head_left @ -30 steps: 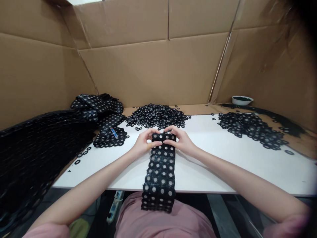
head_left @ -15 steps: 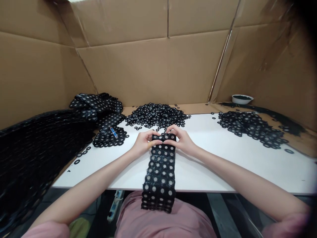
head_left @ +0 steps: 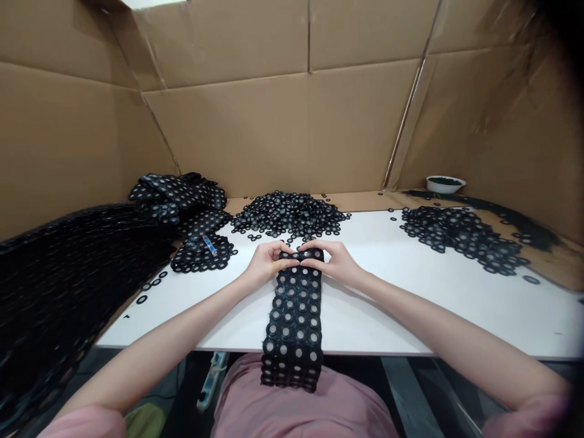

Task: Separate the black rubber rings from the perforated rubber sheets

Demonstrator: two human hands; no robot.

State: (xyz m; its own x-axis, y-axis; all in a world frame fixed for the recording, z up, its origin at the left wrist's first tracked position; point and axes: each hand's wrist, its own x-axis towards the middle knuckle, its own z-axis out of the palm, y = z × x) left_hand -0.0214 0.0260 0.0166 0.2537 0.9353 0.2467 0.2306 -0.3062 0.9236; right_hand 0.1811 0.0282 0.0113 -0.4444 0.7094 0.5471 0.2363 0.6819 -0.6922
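A black strip of linked rings (head_left: 296,310) lies on the white table and hangs over its front edge toward my lap. Pale round spots of table show through the upper rings. My left hand (head_left: 268,263) pinches the left side of the strip's far end, thumb on top. On the right side of that end, my right hand (head_left: 333,260) pinches too, its thumb and index finger nearly meeting the left fingertips. Exactly what lies between the fingertips is partly hidden.
Loose black rings form a heap (head_left: 289,213) beyond my hands and another pile (head_left: 460,237) at right. A white bowl (head_left: 446,185) of dark bits stands behind. At left are folded ring mesh (head_left: 182,194), a blue-labelled tool (head_left: 210,244) and a large black mass (head_left: 82,292). Cardboard walls surround the table.
My right index finger has come down from its raised position onto the strip's far end, closer to the left fingertips. The left hand and the strip stay nearly where they were.
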